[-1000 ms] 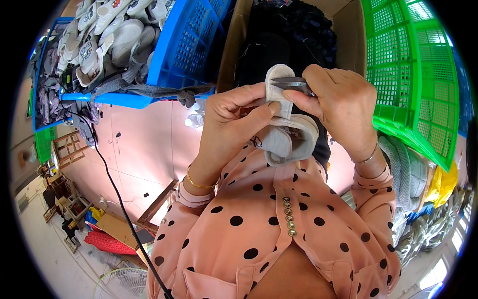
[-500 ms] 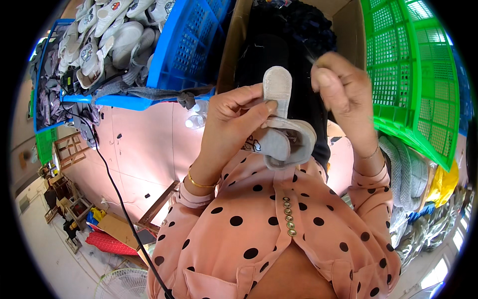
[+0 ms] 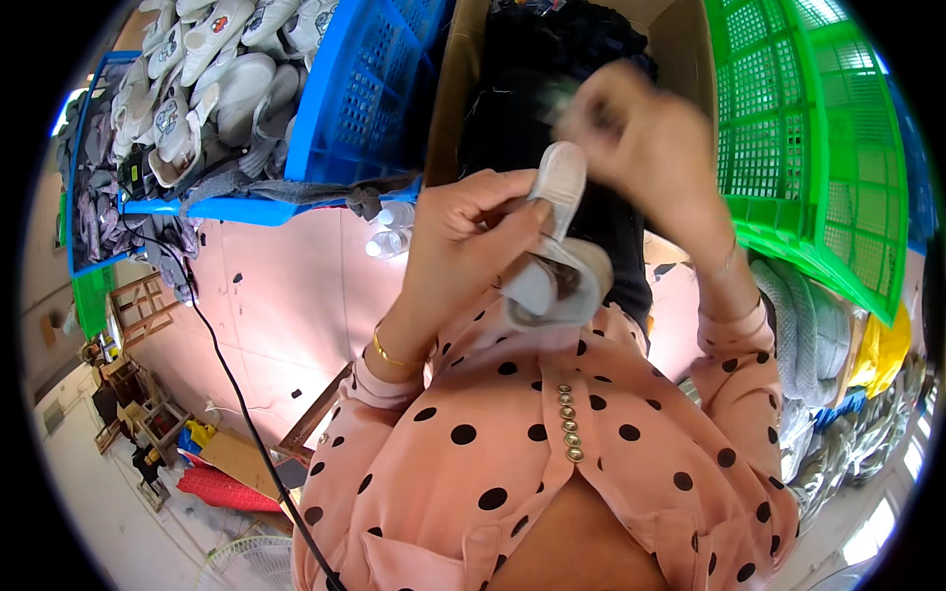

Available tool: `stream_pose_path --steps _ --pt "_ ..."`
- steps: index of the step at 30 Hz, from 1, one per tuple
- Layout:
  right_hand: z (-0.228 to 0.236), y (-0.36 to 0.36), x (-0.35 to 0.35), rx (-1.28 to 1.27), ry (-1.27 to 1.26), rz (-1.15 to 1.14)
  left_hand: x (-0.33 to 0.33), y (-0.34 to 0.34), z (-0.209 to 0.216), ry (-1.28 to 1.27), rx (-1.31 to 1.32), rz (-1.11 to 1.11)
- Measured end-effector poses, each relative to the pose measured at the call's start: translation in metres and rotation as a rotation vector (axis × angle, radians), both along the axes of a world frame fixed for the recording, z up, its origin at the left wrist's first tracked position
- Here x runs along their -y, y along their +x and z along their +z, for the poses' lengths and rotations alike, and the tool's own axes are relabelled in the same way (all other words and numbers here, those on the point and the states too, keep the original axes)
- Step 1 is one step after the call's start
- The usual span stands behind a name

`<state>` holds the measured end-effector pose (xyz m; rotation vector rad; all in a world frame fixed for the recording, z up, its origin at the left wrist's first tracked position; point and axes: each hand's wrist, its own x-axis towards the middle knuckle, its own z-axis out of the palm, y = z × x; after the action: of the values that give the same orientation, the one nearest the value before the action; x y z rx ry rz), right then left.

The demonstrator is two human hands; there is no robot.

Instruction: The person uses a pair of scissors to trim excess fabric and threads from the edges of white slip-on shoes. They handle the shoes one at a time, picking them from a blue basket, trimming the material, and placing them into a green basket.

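Note:
A small pale cloth shoe (image 3: 588, 264) hangs in front of my chest, its opening partly visible. My left hand (image 3: 468, 229) pinches it between thumb and fingers at the base of an upright rounded tab (image 3: 564, 182). My right hand (image 3: 645, 138) is blurred by motion just above and to the right of that tab, its fingers curled in. Whatever those fingers grip is too smeared to make out. Black cloth (image 3: 507, 128) lies behind the shoe, inside a cardboard box (image 3: 685, 49).
At upper left, a blue plastic crate (image 3: 340, 108) carries a heap of similar pale shoes (image 3: 236, 94). Green plastic crates (image 3: 788, 148) stand on the right above folded grey fabric (image 3: 813, 325). A black cable (image 3: 222, 350) runs down the left side; clear bottles (image 3: 389, 236) stand beyond my left wrist.
My right hand has swung up and leftward, closer to the tab. The shoe has tilted and shifted slightly left, still pinched in my left hand.

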<state>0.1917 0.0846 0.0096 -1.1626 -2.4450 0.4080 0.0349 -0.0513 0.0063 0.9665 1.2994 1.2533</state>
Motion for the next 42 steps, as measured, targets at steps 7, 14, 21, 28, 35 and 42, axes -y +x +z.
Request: stream_pose_path --steps 7,14,21,28,35,42 --pt "-0.003 0.005 0.011 -0.171 -0.198 0.225 -0.004 -0.001 -0.006 -0.021 -0.079 -0.003" --pt "-0.004 0.015 -0.008 -0.535 -0.382 0.124 -0.007 -0.003 -0.005 -0.083 0.042 0.044" --pt "-0.012 0.005 0.008 -0.415 -0.404 0.179 -0.010 -0.002 -0.001 -0.052 0.064 0.029" --pt "0.004 0.015 0.012 -0.603 -0.684 0.069 -0.009 -0.005 -0.011 0.079 -0.160 0.078" --pt "0.006 0.007 0.016 -0.609 -0.802 0.222 -0.011 -0.004 -0.007 0.144 -0.190 -0.001" --pt "0.002 0.007 0.021 -0.724 -0.802 0.190 -0.013 -0.004 0.001 0.295 -0.672 -0.005"
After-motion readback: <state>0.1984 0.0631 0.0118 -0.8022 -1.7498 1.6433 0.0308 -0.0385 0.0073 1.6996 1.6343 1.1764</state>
